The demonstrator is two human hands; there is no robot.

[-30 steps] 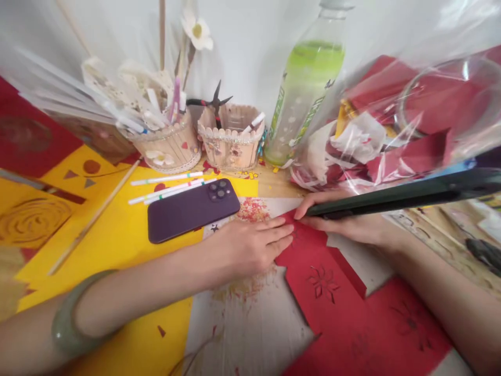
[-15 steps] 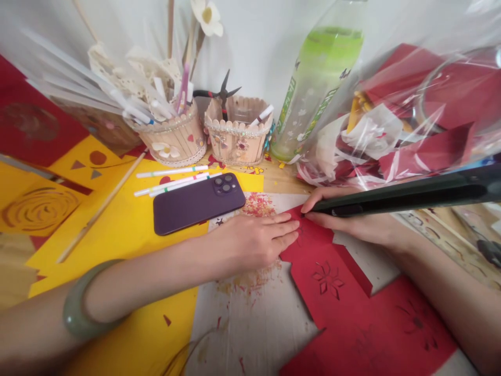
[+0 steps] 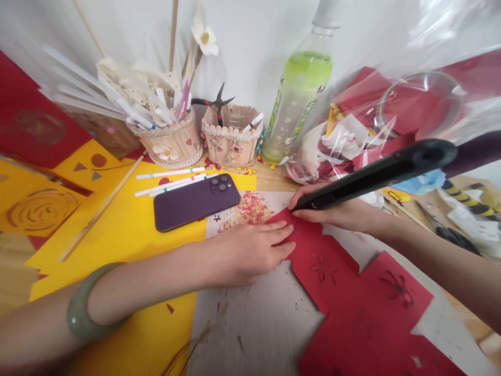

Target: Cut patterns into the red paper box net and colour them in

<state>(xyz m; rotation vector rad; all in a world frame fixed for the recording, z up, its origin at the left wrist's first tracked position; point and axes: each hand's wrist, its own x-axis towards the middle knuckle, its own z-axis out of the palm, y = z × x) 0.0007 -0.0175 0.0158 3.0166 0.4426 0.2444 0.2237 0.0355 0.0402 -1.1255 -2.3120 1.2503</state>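
My left hand (image 3: 254, 250) lies flat with its fingers stretched out, the fingertips resting on the upper left part of a red folded-box paper cutout (image 3: 344, 292). Petal-shaped flower openings show in several of its panels. Closed round a long black pen-shaped tool (image 3: 376, 172), my right hand (image 3: 332, 211) holds its lower end down at the paper's top corner. The tip is hidden by the fingers, so its exact kind is unclear. Under the paper is a greyish board (image 3: 254, 324) strewn with red and yellow crumbs (image 3: 254, 209).
A purple phone (image 3: 195, 203) lies on yellow paper (image 3: 133, 235) near white sticks (image 3: 172, 174) and a wooden stick (image 3: 104, 209). Behind stand two decorated baskets (image 3: 233, 141), pliers (image 3: 219, 102), a green-topped bottle (image 3: 299, 99) and a clear bag of red scraps (image 3: 352, 141). Scissors (image 3: 456, 235) lie right.
The red paper and my right hand have shifted slightly left in view. The black tool's far end has swung lower and nearer. My left hand still presses on the paper.
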